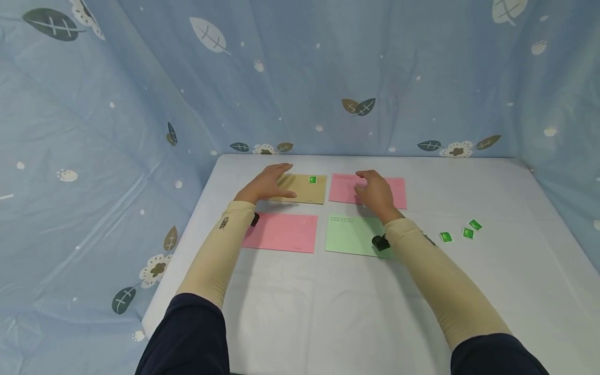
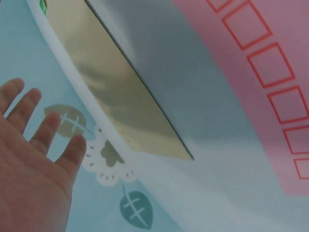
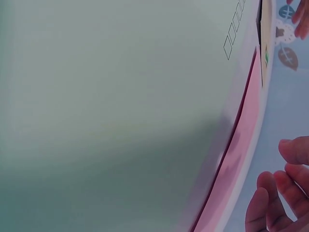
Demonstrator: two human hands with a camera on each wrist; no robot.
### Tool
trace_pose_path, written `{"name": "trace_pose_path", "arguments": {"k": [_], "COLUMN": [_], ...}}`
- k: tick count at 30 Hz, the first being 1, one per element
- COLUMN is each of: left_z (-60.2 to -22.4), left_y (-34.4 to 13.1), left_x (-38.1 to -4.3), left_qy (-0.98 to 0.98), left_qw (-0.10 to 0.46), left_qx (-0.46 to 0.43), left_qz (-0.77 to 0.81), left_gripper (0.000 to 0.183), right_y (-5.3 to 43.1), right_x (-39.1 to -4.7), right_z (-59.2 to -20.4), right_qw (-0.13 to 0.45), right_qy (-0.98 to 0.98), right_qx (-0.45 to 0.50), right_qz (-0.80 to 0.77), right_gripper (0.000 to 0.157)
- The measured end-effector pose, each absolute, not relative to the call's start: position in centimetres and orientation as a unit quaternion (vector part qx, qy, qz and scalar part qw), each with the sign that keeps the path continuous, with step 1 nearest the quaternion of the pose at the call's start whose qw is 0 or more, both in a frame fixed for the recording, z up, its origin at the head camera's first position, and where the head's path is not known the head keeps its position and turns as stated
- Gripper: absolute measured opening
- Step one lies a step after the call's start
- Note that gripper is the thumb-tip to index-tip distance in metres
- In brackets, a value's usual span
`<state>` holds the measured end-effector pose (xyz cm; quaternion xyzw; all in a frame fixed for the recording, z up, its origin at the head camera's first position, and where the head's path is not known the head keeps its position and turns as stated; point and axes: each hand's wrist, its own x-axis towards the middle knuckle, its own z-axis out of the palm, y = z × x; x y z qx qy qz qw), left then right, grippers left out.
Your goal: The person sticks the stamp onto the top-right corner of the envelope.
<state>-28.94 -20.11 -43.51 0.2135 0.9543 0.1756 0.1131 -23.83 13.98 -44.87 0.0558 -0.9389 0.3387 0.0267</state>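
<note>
Over the left end of a tan envelope [image 1: 311,194], my left hand [image 1: 265,184] is spread with its thumb apart from the fingers. A green stamp [image 1: 312,179] sits at that envelope's upper right. The left wrist view shows this hand's fingers extended and holding nothing. My right hand [image 1: 377,194] hovers over the upper pink envelope [image 1: 343,191], its fingers loosely bent. In the right wrist view, nothing shows between its thumb and fingers. Below lie another pink envelope [image 1: 286,233] at left and a light green envelope [image 1: 349,238] at right, partly covered by my right wrist.
Three loose green stamps, one stamp [image 1: 446,237] nearest my right sleeve, lie right of the envelopes. A white cloth covers the table [image 1: 300,302]. Blue patterned curtain [image 1: 300,78] hangs behind it and along both sides. Dark wrist cameras [image 1: 380,242] sit under my forearms.
</note>
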Motion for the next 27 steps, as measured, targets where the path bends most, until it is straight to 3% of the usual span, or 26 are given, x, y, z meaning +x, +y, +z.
{"name": "trace_pose_path", "arguments": {"k": [27], "left_z": [-43.3], "left_y": [-17.7], "left_x": [-28.5], "left_qy": [0.95], "left_qw": [0.12], "left_qx": [0.225], "left_qz": [0.181], "left_gripper": [0.105], "right_y": [15.8], "right_x": [-23.1], "right_z": [-45.2], "right_qw": [0.044], "right_qy": [-0.938], "right_qx": [0.045], "right_qz": [0.342], "right_gripper": [0.045]}}
